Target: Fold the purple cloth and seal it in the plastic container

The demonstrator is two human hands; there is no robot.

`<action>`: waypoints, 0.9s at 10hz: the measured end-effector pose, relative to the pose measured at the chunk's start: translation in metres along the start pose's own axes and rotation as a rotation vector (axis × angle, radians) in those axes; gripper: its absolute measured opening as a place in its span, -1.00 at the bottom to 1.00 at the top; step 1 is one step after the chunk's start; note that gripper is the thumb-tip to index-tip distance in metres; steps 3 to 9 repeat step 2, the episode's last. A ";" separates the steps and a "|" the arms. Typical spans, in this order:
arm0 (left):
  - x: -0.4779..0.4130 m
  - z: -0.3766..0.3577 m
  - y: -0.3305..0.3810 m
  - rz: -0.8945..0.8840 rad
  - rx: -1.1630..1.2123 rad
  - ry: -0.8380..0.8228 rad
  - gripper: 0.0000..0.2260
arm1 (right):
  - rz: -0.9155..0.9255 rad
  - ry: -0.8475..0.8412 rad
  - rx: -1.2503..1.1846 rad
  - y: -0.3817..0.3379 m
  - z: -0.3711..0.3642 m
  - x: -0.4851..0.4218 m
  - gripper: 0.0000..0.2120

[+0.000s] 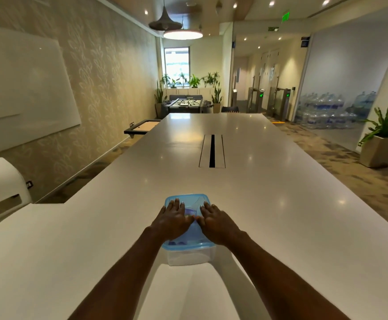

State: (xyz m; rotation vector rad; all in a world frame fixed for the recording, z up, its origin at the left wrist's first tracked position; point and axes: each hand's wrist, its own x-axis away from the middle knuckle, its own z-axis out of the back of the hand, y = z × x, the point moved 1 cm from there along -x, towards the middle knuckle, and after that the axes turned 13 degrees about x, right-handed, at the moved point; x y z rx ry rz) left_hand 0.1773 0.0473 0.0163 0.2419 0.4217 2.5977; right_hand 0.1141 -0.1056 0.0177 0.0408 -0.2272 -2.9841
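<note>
purple cloth point(189, 212) inside lidded plastic container point(188, 255) | left hand point(172, 219), right hand point(216, 220): fingers flat, gripping nothing

Light: bright, warm, from ceiling spots point(234, 5), a round lamp point(183, 34) and a far window point(177, 63).
Glare: small spot reflections on the glossy counter point(280, 181).
Shadows: soft, under the forearms.
Distortion: wide-angle, walls bend at the edges.
Focus: slightly soft overall.
</note>
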 end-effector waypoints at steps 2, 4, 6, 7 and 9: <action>0.000 0.005 0.012 0.044 0.077 0.004 -0.36 | -0.064 -0.033 -0.035 0.004 0.015 0.007 -0.47; 0.000 0.005 0.012 0.044 0.077 0.004 -0.36 | -0.064 -0.033 -0.035 0.004 0.015 0.007 -0.47; 0.000 0.005 0.012 0.044 0.077 0.004 -0.36 | -0.064 -0.033 -0.035 0.004 0.015 0.007 -0.47; 0.000 0.005 0.012 0.044 0.077 0.004 -0.36 | -0.064 -0.033 -0.035 0.004 0.015 0.007 -0.47; 0.000 0.005 0.012 0.044 0.077 0.004 -0.36 | -0.064 -0.033 -0.035 0.004 0.015 0.007 -0.47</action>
